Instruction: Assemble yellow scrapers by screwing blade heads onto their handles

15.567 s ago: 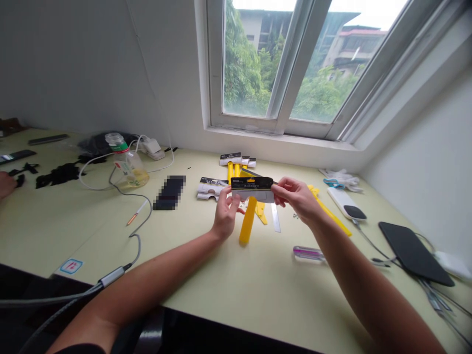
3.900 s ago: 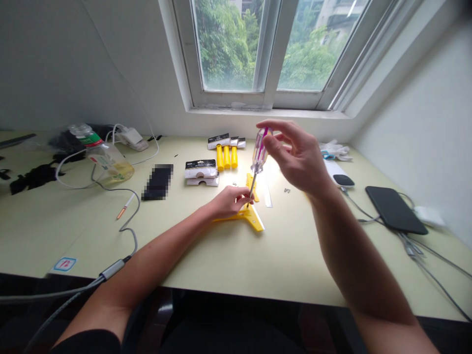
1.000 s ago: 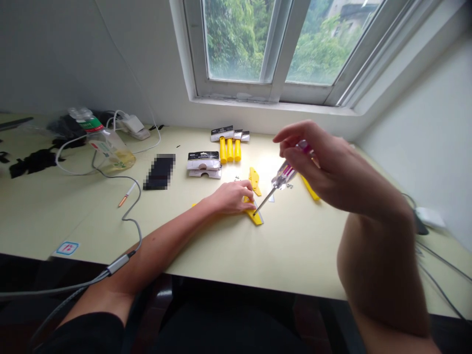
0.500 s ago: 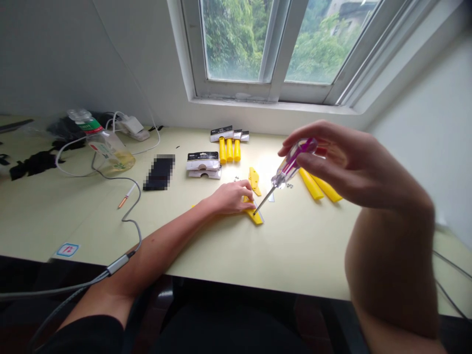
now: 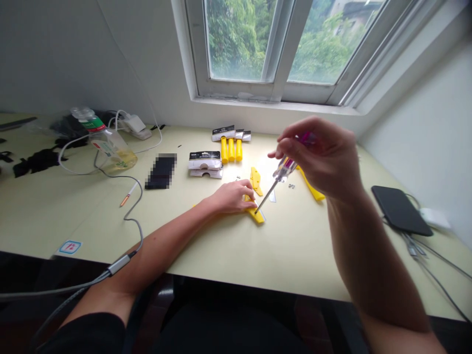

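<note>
My left hand (image 5: 235,196) presses a yellow plastic scraper head (image 5: 258,216) down on the table, thumb and fingers closed on it. A metal blade edge shows along its right side. My right hand (image 5: 319,155) is wrapped round the clear and purple handle of a screwdriver (image 5: 271,190), which slants down to the left. Its tip meets the yellow part just beside my left thumb. Behind lies another yellow plastic piece (image 5: 255,181), with a loose metal blade (image 5: 272,196) to its right. Small screws (image 5: 291,186) sit further right.
Yellow handles (image 5: 231,150) with black card tags lie at the back, beside stacked packaging cards (image 5: 204,163). Another yellow handle (image 5: 313,188) is partly behind my right hand. Left are a bottle (image 5: 110,147), a cable and a blurred dark rectangle (image 5: 161,171); right, a black phone-like device (image 5: 401,209).
My right hand has turned about the screwdriver handle, its wrist and forearm swinging left and uncovering the black device. The tip stays on the yellow part; my left hand keeps its hold.
</note>
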`<state>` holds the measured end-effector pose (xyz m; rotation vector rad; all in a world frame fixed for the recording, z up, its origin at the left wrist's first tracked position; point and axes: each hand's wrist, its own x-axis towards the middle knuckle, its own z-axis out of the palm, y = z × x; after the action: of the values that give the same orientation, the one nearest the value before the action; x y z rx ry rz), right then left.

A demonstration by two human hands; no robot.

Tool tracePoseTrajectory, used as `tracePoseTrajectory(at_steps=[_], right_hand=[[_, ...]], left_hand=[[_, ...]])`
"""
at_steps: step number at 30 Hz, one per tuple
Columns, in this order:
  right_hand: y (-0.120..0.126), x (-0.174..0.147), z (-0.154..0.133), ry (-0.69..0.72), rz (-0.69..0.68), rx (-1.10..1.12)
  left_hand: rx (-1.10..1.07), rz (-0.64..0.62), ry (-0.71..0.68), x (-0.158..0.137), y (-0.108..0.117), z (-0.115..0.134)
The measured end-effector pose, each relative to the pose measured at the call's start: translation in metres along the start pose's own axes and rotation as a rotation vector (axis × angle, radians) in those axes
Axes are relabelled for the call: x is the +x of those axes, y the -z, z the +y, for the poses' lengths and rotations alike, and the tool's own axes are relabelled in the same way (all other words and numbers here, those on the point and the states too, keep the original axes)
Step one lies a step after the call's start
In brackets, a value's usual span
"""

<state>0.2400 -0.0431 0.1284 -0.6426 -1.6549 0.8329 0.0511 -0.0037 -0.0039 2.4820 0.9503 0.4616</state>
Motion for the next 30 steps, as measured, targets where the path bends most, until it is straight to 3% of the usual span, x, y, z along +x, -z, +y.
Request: tracePoseTrajectory(at_steps=[8,15,20,25,30], right_hand=[[-0.018,0.01,0.034,0.001,0.103,0.215],[-0.031,0.0,0.021,-0.087,-0.001,0.298],[-0.044,-0.006,0.019,-0.003,0.103,0.228],[-0.044,0.0,0.02,-0.04,0.149,0.164],[-0.045,-0.003,0.018,-0.039,0.299,0.266]], left_hand=[[0.057,0.027,-0.031,0.0,-0.002,0.0],[0.071,0.047,-0.024,0.001,-0.004,-0.003],[0.068,0.052,-0.019,0.0,-0.004,-0.002],[0.053,0.045,-0.022,0.0,-0.003,0.0],[0.081,0.034,-0.012,0.0,-0.002,0.0]])
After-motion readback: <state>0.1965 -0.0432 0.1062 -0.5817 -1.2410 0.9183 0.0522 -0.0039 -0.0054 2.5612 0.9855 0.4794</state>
